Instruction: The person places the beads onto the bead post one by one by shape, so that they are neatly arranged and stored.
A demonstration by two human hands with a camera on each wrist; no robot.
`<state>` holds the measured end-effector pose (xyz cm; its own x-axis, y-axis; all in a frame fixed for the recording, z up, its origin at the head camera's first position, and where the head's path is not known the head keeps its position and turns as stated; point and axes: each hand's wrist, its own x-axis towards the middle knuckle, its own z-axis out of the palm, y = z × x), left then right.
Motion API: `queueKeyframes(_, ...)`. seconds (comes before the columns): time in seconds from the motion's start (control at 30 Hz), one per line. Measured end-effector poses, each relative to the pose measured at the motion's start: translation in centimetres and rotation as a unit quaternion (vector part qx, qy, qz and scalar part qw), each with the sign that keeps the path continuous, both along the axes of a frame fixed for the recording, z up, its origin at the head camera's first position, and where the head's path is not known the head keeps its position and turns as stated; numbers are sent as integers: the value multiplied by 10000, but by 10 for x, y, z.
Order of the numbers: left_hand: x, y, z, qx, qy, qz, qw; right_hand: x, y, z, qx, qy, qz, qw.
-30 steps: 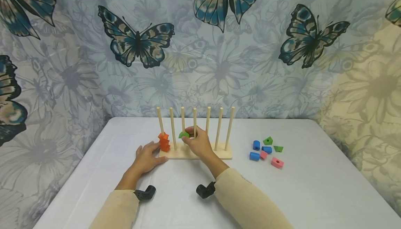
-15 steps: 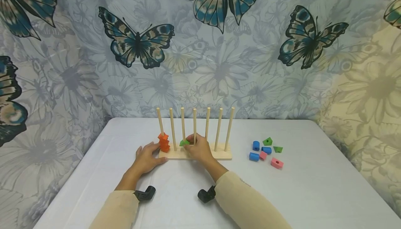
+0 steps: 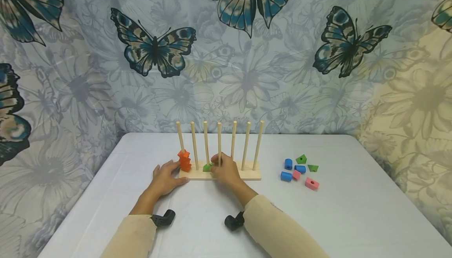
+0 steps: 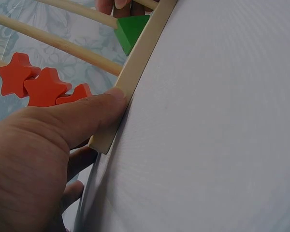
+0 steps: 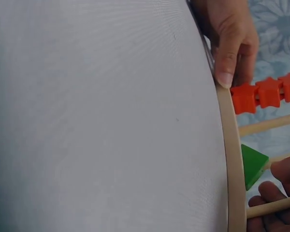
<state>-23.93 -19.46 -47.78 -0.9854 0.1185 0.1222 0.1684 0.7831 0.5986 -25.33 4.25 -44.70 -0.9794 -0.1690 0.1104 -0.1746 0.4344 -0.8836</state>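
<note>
A wooden stand with several upright pegs has a long flat base (image 3: 233, 175). My left hand (image 3: 165, 178) grips the base's left end, thumb on its front edge (image 4: 113, 108). Beside that hand, red-orange star beads (image 3: 184, 160) are stacked on the leftmost peg. A green triangular bead (image 3: 206, 168) sits at the foot of the third peg, resting on the base, as the left wrist view (image 4: 130, 33) also shows. My right hand (image 3: 226, 171) is just right of this bead, reaching between pegs; in the right wrist view its thumb and fingers (image 5: 285, 170) stand apart, close to the bead.
To the right on the white table (image 3: 339, 218) lie loose beads: blue cylinders (image 3: 286, 176), green triangles (image 3: 301, 159) and pink blocks (image 3: 312, 183). A butterfly-print cloth (image 3: 247, 73) hangs behind the table.
The green triangular bead has slid down the third peg to the base. My right hand has gone down with it and shifted slightly right off it. The left hand has stayed put.
</note>
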Motion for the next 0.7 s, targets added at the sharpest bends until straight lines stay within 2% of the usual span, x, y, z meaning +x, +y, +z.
queueKeyframes(0.13,0,0,0,9,-42,-25,10000,6,6,7,-69,-3,102,9999)
queueKeyframes(0.23,0,0,0,-1,-68,-21,10000,12,11,17,-258,50,190,9995)
queueKeyframes(0.47,0,-1,0,-7,-12,7,10000,26,27,45,-308,597,379,9970)
queueKeyframes(0.67,-1,0,0,27,-33,-24,10000,40,48,67,-907,1108,447,9887)
queueKeyframes(0.7,-1,1,0,27,-31,-27,10000,45,51,74,-1008,1171,474,9869)
